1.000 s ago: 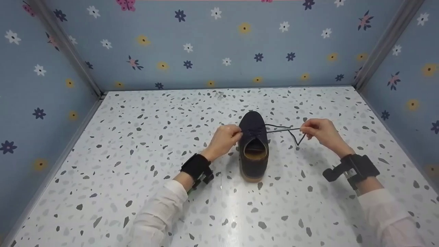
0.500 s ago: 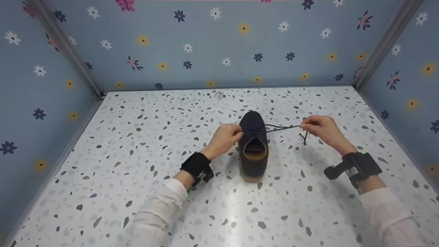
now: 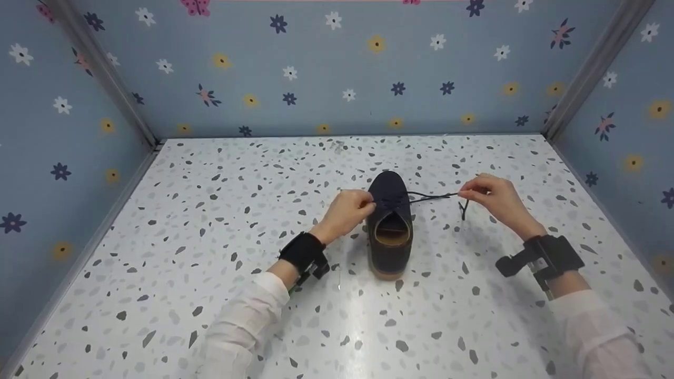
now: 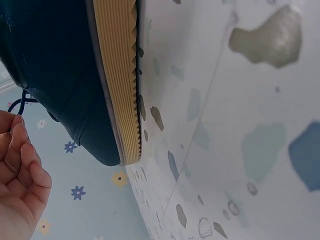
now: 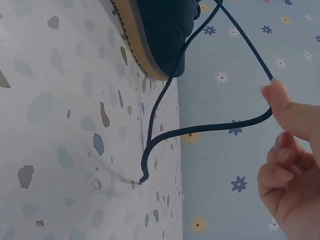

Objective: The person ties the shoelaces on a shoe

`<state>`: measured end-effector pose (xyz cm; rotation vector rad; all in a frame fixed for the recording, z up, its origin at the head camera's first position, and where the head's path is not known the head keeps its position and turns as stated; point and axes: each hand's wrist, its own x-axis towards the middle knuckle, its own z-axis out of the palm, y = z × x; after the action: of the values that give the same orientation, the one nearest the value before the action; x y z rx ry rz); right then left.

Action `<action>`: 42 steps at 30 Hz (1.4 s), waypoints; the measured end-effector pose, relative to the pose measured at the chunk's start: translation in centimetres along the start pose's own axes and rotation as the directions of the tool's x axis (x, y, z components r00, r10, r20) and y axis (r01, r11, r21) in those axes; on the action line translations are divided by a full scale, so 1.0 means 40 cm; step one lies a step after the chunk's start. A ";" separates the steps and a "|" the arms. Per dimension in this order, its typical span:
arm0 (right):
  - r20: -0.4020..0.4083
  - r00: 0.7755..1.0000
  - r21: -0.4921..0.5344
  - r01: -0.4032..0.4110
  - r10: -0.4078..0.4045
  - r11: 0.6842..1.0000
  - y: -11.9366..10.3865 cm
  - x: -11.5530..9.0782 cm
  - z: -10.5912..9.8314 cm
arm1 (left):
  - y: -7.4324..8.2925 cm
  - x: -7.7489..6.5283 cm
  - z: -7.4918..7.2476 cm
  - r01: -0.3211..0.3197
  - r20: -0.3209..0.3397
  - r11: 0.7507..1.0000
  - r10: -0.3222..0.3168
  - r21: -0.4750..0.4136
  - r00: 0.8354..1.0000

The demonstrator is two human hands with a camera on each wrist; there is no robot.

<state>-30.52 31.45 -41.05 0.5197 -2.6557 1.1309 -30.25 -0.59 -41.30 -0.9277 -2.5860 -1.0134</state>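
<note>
A dark lace-up shoe [image 3: 389, 258] with a tan ribbed sole stands upright on the floor, its toe pointing away from me. At its left side, my left hand [image 3: 345, 216] pinches a dark shoelace close to the eyelets; the left wrist view shows a small lace loop [image 4: 21, 102] at those fingertips. Out to the right, my right hand [image 3: 495, 202] pinches a shoelace [image 5: 210, 128] between thumb and index finger, off the floor. Two lace strands run from the shoe toward this hand, and a loose end dangles below it. The knot area is partly too small to make out.
White speckled flooring [image 3: 184, 263] surrounds the shoe on all sides. Blue flowered panels [image 3: 316, 58] rise at the back, left and right. Each wrist wears a black strapped camera mount [image 3: 553, 258].
My right hand has shifted slightly away from me, lifting the lace it pinches. The dangling lace end now hangs closer beneath that hand. My left hand and the shoe stay nearly in place.
</note>
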 end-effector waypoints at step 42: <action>-0.275 0.949 0.255 0.225 -0.153 0.940 -0.311 0.166 0.096 | 0.006 0.013 0.000 0.027 0.057 1.000 -0.027 0.012 0.998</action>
<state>-31.84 19.07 -33.39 0.6213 -2.1886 1.4205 -30.49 -0.21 -40.97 -0.9347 -2.6553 -0.9921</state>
